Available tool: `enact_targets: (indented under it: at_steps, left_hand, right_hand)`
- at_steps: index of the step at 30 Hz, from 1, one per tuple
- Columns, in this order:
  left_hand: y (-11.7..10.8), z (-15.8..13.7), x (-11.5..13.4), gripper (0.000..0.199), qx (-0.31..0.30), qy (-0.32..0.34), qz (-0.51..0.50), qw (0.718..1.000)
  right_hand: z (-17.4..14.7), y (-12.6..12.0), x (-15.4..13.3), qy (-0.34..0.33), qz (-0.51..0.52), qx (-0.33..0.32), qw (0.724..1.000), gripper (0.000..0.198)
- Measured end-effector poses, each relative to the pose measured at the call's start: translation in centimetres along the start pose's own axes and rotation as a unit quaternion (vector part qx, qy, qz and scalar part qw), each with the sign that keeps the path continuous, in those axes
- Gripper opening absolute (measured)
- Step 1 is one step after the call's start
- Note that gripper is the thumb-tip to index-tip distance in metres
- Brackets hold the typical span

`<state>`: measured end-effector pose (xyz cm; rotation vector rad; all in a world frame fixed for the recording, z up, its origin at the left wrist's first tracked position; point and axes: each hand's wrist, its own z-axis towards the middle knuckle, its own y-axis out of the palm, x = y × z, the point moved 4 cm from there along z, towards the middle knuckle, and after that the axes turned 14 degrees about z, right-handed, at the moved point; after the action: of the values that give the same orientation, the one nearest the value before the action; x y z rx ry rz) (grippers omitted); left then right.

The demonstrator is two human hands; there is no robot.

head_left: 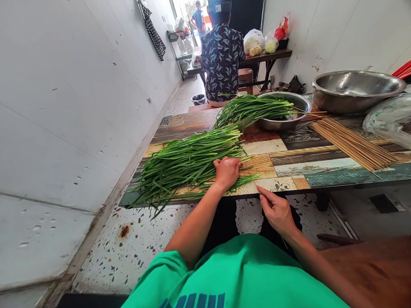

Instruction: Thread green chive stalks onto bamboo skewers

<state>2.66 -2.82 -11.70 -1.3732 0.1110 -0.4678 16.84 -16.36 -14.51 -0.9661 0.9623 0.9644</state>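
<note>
A big pile of green garlic chives (pixel 192 157) lies on the table, pale stem ends toward the right. My left hand (pixel 227 171) rests at the near side of the pile, its fingers curled on some stems. The fingertips are partly hidden. Just right of it, at the table's front edge, my right hand (pixel 278 210) pinches a thin bamboo skewer (pixel 256 185). Its tip points toward the ends of a few chives (pixel 249 179) lying beneath my left wrist. More chives (pixel 253 107) hang over the rim of a steel bowl behind the pile.
A bundle of bamboo skewers (pixel 355 143) lies on the patchwork table (pixel 288 168) at the right. Behind it stand a large steel basin (pixel 358 99) and a clear plastic bag (pixel 394 118). A person (pixel 221 58) sits beyond the table, back turned. White walls flank the room.
</note>
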Motion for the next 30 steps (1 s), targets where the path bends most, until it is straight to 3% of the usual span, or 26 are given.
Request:
enact_targets:
  at_steps: [13, 19, 25, 30]
  left_hand:
    - [-0.1, -0.1, -0.1, 0.031, -0.022, 0.040, -0.010, 0.999]
    - [-0.9, -1.0, 0.9, 0.031, -0.044, 0.120, 0.018, 0.992]
    - [-3.1, -0.2, -0.4, 0.030, -0.009, 0.050, 0.042, 0.998]
    - [-2.9, 0.7, -0.3, 0.022, -0.078, 0.105, 0.032, 0.991]
  right_hand:
    - [0.0, 0.3, 0.1, -0.025, -0.007, -0.002, 1.000, 0.036]
    - [1.6, 0.8, -0.2, -0.020, -0.033, -0.003, 0.999, 0.038]
    - [1.7, 1.0, -0.7, -0.027, -0.041, 0.011, 0.999, 0.040]
    - [0.4, 0.8, -0.3, -0.054, -0.034, 0.035, 0.997, 0.038]
